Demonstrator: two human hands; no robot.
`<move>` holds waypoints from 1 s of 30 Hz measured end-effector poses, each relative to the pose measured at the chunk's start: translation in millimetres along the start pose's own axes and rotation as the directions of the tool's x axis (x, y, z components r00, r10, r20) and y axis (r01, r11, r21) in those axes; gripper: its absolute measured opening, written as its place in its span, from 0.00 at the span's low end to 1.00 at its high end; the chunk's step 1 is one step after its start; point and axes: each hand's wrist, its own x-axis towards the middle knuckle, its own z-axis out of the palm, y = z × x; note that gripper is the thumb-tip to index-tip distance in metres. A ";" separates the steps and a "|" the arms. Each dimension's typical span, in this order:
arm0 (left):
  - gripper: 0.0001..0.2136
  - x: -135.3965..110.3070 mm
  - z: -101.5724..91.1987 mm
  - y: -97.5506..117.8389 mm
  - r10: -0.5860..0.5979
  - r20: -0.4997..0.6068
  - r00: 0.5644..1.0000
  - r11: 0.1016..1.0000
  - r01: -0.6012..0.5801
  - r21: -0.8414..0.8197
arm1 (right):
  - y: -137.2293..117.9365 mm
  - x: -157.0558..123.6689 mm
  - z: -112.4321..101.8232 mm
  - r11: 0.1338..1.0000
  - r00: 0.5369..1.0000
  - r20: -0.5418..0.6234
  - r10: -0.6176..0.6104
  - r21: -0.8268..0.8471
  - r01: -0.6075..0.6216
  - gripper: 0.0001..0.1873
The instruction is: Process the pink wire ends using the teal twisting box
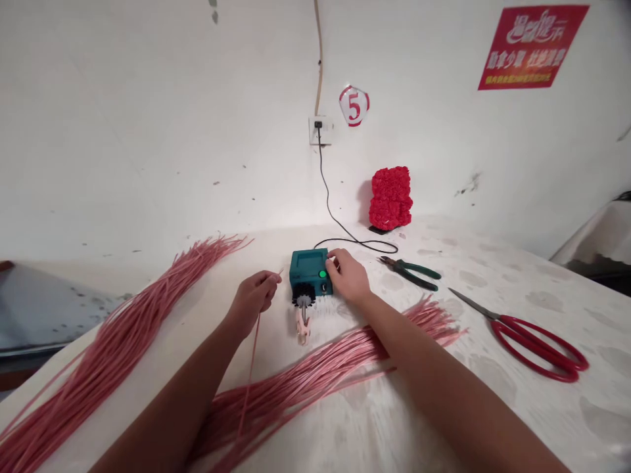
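My left hand (255, 293) pinches a single thin pink strand (253, 355), whose tip points toward the small teal machine (309, 270). My right hand (348, 275) rests on the machine's right side, fingers curled beside its lit green button (322, 274). A black toothed wheel (303, 299) sits at the machine's front, with a short pink piece (302, 330) hanging below it. One bundle of pink strands (315, 374) lies under my forearms. A second, longer bundle (118, 341) stretches along the left of the white table (517, 420).
Green-handled pliers (411, 272) and red-handled scissors (532, 341) lie to the right of the machine. A red flower-covered figure (391, 198) stands by the wall. A black cable (330, 203) runs from the machine to a wall socket (319, 129).
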 end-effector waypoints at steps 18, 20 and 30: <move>0.07 10.7 -14.2 -21.4 -0.107 0.087 0.990 0.993 0.102 0.063 | 35.4 8.0 11.0 0.986 0.994 0.007 -0.108 0.129 0.106 0.19; 0.08 10.5 -17.1 -21.4 -0.100 0.112 0.989 0.992 0.091 0.085 | 35.4 8.8 11.1 0.986 0.996 0.010 -0.086 0.145 0.084 0.18; 0.07 10.9 -7.6 -32.2 -0.149 0.157 0.976 0.976 0.121 0.179 | 40.7 11.2 12.8 0.983 0.999 0.028 -0.023 0.185 0.017 0.19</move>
